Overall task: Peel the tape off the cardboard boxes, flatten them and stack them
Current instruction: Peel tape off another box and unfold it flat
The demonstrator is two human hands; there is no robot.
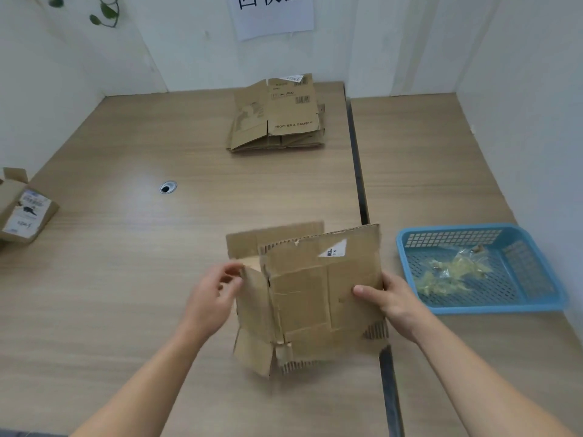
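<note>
- A stack (277, 121) of flattened boxes lay at the far side of the table (126, 263), so part of the job looked done.
- Peeled tape (448, 272) lay crumpled in the blue basket (492, 308) on the right, well apart from the stack.
- The box (303, 294) in hand was held up over the near part of the table between both hands. It was mostly collapsed, but its left panel and rear flaps stood out.
- A scrap of white label showed near its top edge; I saw no tape on the side facing the camera.
- The left hand (214, 298) was at the box's left edge with its fingers (232, 269) curled. Blur made this hard to read, but they seemed to pinch the side panel.
- The right hand (391, 301) gripped the right edge, thumb on the front face and the other fingers hidden behind the card.
- What was left, as I judged it: press this box flat and add it to the stack.
- 1 more box (25, 209) sat at the table's left edge, flaps up and labelled, apparently not yet flattened.
</note>
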